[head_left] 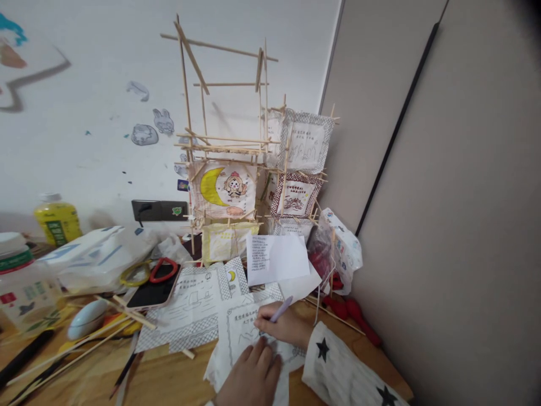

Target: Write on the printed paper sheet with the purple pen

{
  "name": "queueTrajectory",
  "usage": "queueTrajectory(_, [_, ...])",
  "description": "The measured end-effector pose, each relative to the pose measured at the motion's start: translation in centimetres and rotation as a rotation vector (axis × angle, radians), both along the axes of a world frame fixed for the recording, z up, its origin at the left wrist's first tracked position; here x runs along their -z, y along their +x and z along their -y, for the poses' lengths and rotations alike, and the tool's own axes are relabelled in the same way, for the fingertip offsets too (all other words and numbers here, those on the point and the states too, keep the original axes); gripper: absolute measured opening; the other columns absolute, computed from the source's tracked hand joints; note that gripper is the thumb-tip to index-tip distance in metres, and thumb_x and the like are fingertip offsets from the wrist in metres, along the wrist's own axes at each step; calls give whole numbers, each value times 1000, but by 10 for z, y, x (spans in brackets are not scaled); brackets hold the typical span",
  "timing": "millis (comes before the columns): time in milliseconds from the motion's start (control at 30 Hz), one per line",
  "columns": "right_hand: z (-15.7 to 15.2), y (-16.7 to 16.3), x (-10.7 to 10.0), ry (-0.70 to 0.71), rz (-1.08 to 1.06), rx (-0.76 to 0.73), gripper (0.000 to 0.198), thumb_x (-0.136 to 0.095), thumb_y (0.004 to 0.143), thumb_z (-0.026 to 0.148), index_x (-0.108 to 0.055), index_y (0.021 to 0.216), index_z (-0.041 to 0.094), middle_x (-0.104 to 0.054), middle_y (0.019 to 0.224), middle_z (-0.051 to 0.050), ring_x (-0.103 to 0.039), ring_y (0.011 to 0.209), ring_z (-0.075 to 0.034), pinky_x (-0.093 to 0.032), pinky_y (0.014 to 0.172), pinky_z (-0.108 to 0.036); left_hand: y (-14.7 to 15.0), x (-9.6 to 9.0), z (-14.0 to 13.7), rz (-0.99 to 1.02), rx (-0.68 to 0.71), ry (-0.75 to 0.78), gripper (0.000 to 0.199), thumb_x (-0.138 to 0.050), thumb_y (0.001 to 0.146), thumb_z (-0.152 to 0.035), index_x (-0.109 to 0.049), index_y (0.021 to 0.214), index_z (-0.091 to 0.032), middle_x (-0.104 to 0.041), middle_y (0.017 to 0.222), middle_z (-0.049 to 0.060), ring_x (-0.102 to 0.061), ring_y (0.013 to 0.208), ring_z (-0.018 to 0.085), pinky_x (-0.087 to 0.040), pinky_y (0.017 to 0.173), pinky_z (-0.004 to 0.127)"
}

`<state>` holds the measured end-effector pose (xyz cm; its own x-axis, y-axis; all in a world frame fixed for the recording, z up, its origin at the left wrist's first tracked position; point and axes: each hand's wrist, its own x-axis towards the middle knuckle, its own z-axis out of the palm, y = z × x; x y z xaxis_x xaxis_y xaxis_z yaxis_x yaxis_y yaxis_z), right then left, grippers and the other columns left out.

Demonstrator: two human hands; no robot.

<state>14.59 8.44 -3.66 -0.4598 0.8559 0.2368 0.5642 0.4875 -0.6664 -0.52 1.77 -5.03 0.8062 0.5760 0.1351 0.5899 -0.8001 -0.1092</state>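
Observation:
My right hand (289, 326) is closed around a light purple pen (282, 308), which slants up to the right. Under it lies a white paper sheet (222, 361) with a wavy drawn border, handwriting and line drawings. The pen's tip is hidden behind my fingers. My left hand (252, 373) rests on the lower part of this sheet, fingers stretched out and holding nothing. Just beyond is another drawn sheet (194, 299) with a boat and a crosshatched border. A page of written lines (287, 258) leans behind my right hand.
A tall wooden stick frame (188, 113) hung with decorated paper panels (310, 138) stands against the wall. At left are red-handled scissors (164, 270) on a phone (154, 290), a computer mouse (88, 319), loose sticks (80, 349) and a yellow bottle (57, 217). A grey cabinet (443, 197) borders the right.

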Motion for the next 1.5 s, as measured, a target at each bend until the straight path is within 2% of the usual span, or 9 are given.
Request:
queueTrajectory(200, [-2, 1, 3, -25, -23, -18, 26, -50, 86, 33, -52, 65, 18, -48, 61, 4, -45, 60, -11, -35, 55, -21, 0, 0, 0, -3, 13, 4, 34, -50, 86, -11, -51, 120, -13, -55, 116, 13, -43, 115, 33, -40, 90, 43])
queueTrajectory(600, [-5, 4, 10, -15, 14, 14, 27, -51, 87, 37, -55, 68, 18, -52, 62, 3, -47, 61, -12, -36, 56, -22, -1, 17, -4, 75, 28, 76, 29, -50, 87, -10, -54, 116, -14, -57, 109, 12, -46, 111, 31, -41, 87, 42])
queueTrajectory(1000, [-4, 2, 8, -20, -13, -28, 25, -52, 86, 33, -54, 67, 17, -49, 61, 4, -47, 61, -11, -35, 55, -20, 0, 10, -3, 17, 20, 49, 33, -51, 87, -11, -52, 119, -14, -56, 114, 11, -46, 113, 32, -42, 89, 42])
queueTrajectory(1500, [-6, 3, 11, -27, 12, 1, 27, -50, 88, 37, -55, 69, 17, -50, 61, 3, -46, 59, -11, -36, 55, -21, 0, 16, -4, 70, 25, 89, 29, -51, 87, -10, -54, 115, -15, -57, 109, 10, -47, 110, 30, -41, 87, 40])
